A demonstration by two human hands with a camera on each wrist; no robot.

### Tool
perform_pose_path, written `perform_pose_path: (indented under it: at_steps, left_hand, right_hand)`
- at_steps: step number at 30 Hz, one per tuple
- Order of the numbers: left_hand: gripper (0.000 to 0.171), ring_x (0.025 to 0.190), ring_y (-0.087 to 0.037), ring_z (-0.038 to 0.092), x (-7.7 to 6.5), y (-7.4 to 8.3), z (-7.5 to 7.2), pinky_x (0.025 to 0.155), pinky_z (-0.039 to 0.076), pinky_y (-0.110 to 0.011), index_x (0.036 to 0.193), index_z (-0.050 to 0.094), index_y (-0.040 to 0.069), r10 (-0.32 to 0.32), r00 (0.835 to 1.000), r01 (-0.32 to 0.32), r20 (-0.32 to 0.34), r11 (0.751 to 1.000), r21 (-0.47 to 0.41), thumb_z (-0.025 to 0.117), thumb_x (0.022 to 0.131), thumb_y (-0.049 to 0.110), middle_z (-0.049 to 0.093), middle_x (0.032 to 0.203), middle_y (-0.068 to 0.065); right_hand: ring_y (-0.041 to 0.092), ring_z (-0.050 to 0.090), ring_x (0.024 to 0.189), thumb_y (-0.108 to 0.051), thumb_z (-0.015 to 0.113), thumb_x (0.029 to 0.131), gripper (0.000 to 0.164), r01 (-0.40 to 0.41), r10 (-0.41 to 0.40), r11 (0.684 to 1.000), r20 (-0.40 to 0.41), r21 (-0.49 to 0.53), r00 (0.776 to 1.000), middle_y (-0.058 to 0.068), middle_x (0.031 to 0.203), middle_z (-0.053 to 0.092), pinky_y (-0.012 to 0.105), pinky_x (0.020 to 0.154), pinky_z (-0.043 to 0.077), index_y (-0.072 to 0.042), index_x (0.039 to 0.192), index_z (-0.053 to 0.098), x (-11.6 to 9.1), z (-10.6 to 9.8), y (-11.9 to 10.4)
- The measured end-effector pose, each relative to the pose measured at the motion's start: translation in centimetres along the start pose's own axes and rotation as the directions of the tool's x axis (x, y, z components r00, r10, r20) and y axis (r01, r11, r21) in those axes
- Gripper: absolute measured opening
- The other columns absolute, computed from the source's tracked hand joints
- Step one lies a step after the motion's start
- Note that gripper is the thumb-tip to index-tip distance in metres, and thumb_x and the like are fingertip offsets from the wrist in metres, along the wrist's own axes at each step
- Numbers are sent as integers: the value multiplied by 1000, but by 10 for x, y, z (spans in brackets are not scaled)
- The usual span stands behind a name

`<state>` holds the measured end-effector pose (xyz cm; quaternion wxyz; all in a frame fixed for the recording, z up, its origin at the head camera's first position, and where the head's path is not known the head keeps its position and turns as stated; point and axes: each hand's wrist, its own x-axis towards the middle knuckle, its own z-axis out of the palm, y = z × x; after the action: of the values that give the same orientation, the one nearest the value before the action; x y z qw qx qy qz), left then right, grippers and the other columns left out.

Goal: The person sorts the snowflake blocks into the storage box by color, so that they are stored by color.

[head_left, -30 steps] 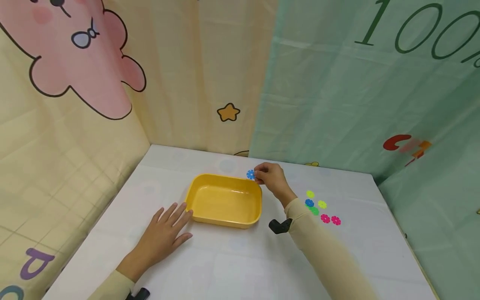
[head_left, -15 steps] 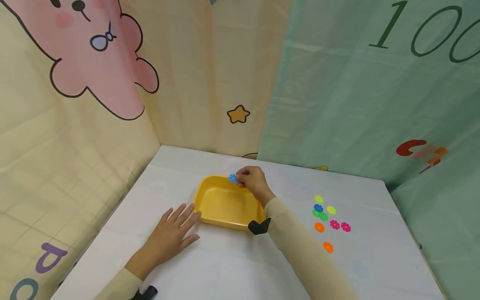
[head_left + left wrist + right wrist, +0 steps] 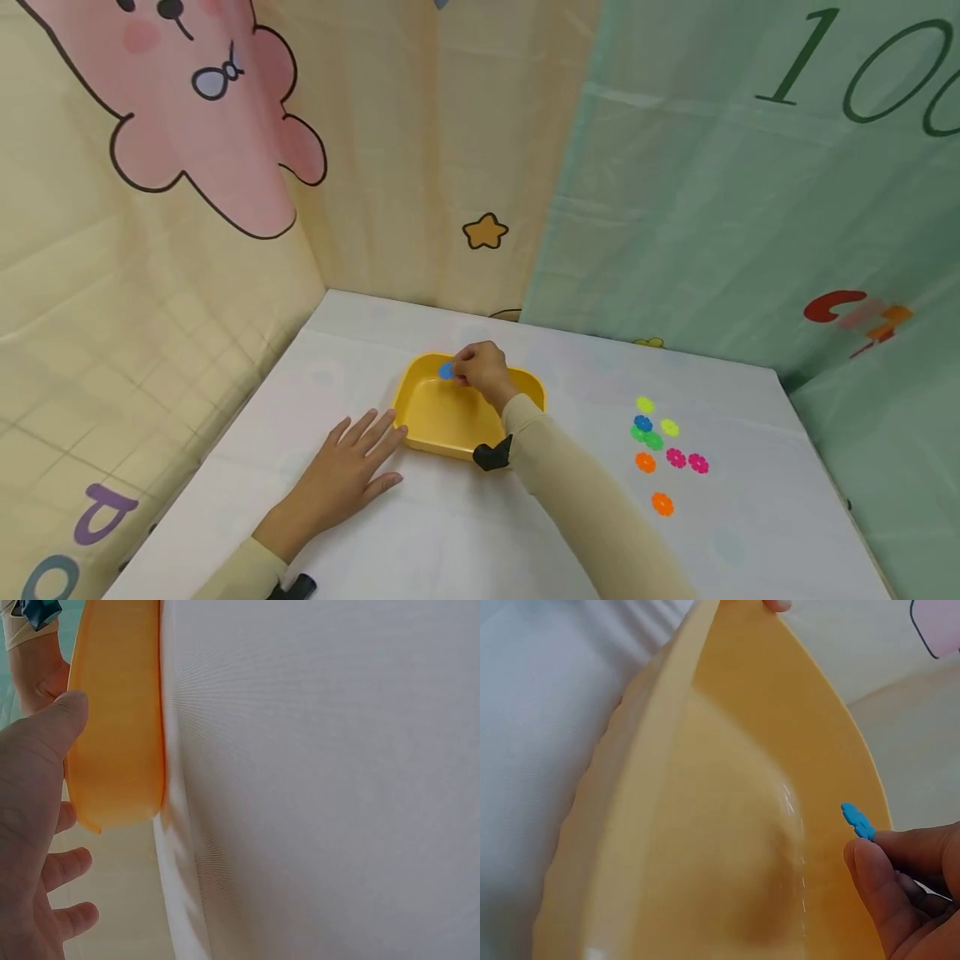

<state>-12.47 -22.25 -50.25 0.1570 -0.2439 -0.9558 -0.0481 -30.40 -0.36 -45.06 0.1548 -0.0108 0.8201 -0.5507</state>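
Head view: the right hand (image 3: 483, 371) pinches a blue flower-shaped disc (image 3: 446, 371) over the yellow tray (image 3: 438, 448); the left hand (image 3: 343, 479), straight-fingered, is at its left rim. Placing seems in hand; release calls for loosening that pinch.

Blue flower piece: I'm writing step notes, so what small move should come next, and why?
I'd probably lower the blue flower piece a little and release it: the right hand pinches it over the yellow tray, and the left hand lies at the tray's left end.
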Motion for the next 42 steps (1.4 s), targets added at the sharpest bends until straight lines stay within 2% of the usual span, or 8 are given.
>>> perform_pose_path:
  at_steps: [5, 10, 12, 16, 20, 26, 34, 42]
  left_hand:
    - [69, 141, -38, 46, 0, -1, 0, 109, 39, -64, 148, 54, 16, 18, 1000, -18, -21, 1000, 15, 73, 90, 48, 49, 155, -12]
    - [69, 141, -38, 47, 0, -1, 0, 109, 40, -64, 148, 54, 17, 19, 1000, -19, -14, 1000, 15, 72, 91, 49, 49, 155, -12]
    - [69, 140, -38, 47, 1, 0, 0, 109, 40, -64, 148, 54, 16, 25, 1000, -25, -18, 1000, 15, 72, 91, 49, 49, 155, -13]
    - [69, 140, -38, 48, 1, 0, 0, 108, 40, -63, 148, 54, 16, 34, 999, -34, -20, 999, 20, 72, 91, 49, 49, 155, -13]
    - [69, 142, -37, 46, 1, 1, -1, 109, 40, -63, 150, 52, 17, 20, 1000, -20, 6, 1000, 20, 71, 92, 49, 47, 157, -12]
    - [70, 143, -37, 44, 0, 1, -1, 111, 39, -63, 152, 50, 17, 9, 999, -9, 41, 1000, 7, 69, 94, 50, 44, 159, -12]
    - [71, 143, -37, 44, -1, -1, 0, 110, 39, -62, 152, 50, 18, 12, 999, -13, 33, 1000, 21, 70, 93, 51, 44, 159, -11]
    - [71, 144, -37, 44, -2, -1, -1, 111, 38, -63, 153, 49, 18, -5, 999, 4, 52, 1000, 10, 69, 93, 52, 43, 160, -11]
  right_hand:
    - [15, 61, 64, 0, 71, 92, 4, 22, -25, 993, -19, -115, 1000, 9, 84, 69, 21, 62, 56, 2, 92, 75, 0, 11, -1]
    - [14, 61, 65, 1, 73, 88, 5, 34, -44, 965, -32, -260, 999, 6, 78, 71, 20, 60, 51, -1, 87, 77, 0, 24, 6]
    - [13, 63, 65, 2, 73, 87, 5, 28, -41, 962, -44, -271, 998, 6, 81, 71, 19, 60, 52, -1, 88, 78, 1, 28, 10]
    - [14, 67, 67, 4, 72, 88, 7, -11, -3, 973, -59, -230, 998, 9, 91, 70, 18, 59, 55, 2, 92, 77, 1, 30, 15]
    - [15, 69, 67, 3, 72, 90, 7, -18, 5, 973, -55, -228, 998, 11, 95, 70, 18, 57, 55, 2, 94, 77, 2, 30, 16]
    - [12, 64, 63, 1, 73, 89, 5, 16, -31, 953, -45, -302, 998, 9, 87, 72, 19, 58, 53, 1, 87, 78, 0, 32, 16]
    - [15, 58, 65, 1, 71, 87, 12, 82, -104, 916, -35, -393, 994, 3, 69, 67, 19, 53, 44, -1, 77, 77, 0, 38, 16]
    - [14, 50, 58, 4, 68, 87, 14, 94, -105, 921, -9, -378, 994, 2, 63, 61, 19, 49, 38, 1, 77, 77, 2, 42, 16]
